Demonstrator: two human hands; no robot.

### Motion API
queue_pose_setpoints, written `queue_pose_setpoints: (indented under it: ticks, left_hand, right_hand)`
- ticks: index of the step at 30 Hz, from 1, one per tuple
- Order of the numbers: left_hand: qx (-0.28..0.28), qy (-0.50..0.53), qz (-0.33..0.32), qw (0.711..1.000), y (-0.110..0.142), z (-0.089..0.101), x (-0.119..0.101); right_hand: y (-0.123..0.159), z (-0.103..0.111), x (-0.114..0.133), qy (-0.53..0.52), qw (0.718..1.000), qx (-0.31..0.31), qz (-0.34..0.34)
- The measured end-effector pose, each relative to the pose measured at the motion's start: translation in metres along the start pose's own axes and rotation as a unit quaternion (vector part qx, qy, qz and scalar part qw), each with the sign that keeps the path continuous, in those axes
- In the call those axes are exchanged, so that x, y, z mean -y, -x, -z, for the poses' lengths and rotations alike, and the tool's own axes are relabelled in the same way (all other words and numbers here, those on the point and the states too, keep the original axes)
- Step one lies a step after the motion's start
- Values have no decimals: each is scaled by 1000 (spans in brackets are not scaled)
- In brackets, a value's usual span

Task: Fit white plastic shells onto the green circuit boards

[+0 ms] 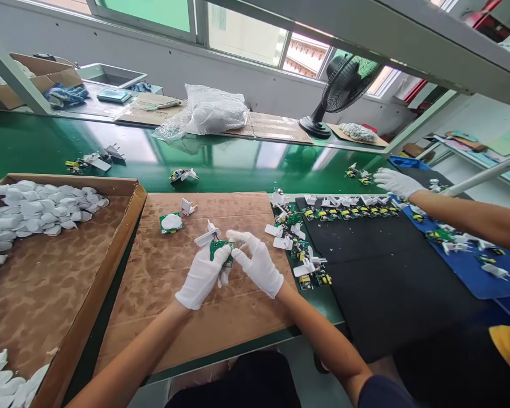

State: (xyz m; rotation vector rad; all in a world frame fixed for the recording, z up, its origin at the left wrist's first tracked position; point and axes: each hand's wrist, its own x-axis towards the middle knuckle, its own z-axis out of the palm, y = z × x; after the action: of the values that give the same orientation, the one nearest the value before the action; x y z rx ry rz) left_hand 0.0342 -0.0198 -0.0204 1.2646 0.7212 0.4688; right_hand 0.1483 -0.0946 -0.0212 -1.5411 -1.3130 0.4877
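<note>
My left hand [202, 277], in a white glove, grips a small green circuit board [219, 250] above the cardboard sheet [161, 317]. A white plug piece [208, 233] hangs off the board's far left side on short wires. My right hand [259, 266], also gloved, has its thumb and forefinger around the board's right edge. What lies under the fingers is hidden. Further off on the cardboard lies another circuit board with a white oval pad [171, 222] on top, and its white plug [187, 207] beside it.
A shallow cardboard box [131, 207] with many white pads [38, 207] stands at the left. Plug-and-board units [295, 243] are piled along the cardboard's right edge. A row of units [348, 211] lines the black mat [378, 272]. From the right reaches a co-worker's gloved hand [397, 182].
</note>
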Motion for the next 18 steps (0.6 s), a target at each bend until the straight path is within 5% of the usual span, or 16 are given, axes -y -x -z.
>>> queue_pose_setpoints:
  ticks: [4,9,18]
  left_hand:
    - [-49,2,-2,999,0,-2,6]
    - [34,118,0,992,-3,-4,8]
    - [120,201,43,971,-6,-3,18]
  right_hand:
    - [3,-14,0,-67,992,45,-97]
    - [4,-23,-7,-48,981,42,-184]
    - [-2,-5,-2,-18,988,61,-138]
